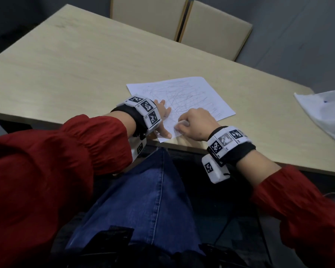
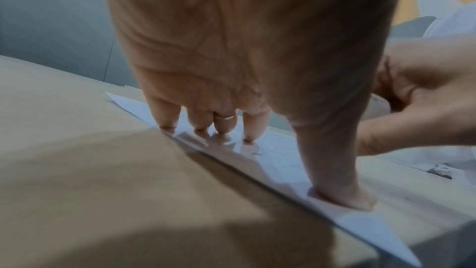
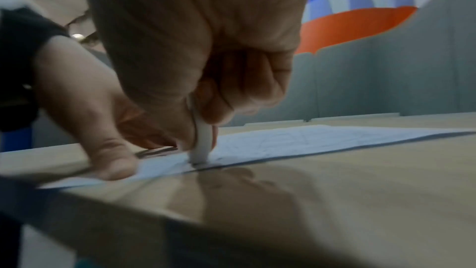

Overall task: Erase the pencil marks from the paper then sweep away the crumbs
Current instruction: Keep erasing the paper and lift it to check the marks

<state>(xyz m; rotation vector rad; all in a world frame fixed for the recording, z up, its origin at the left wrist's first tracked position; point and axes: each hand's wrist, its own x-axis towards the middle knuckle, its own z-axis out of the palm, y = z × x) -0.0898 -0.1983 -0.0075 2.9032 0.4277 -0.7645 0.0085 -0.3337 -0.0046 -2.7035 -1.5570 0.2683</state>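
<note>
A white sheet of paper (image 1: 184,97) covered in pencil scribbles lies near the front edge of the wooden table (image 1: 66,64). My left hand (image 1: 163,120) presses flat on the paper's near-left corner, fingers spread straight (image 2: 247,129) on the sheet (image 2: 278,150). My right hand (image 1: 193,122) grips a white eraser (image 1: 182,124) between curled fingers and thumb. In the right wrist view the eraser (image 3: 202,142) stands upright with its tip on the paper (image 3: 309,138) near the front edge. My left thumb (image 3: 113,162) pins the sheet beside it.
A crumpled white cloth or paper (image 1: 325,113) lies at the table's right edge. Two beige chairs (image 1: 182,22) stand at the far side. The table's front edge (image 1: 240,155) runs just below both hands.
</note>
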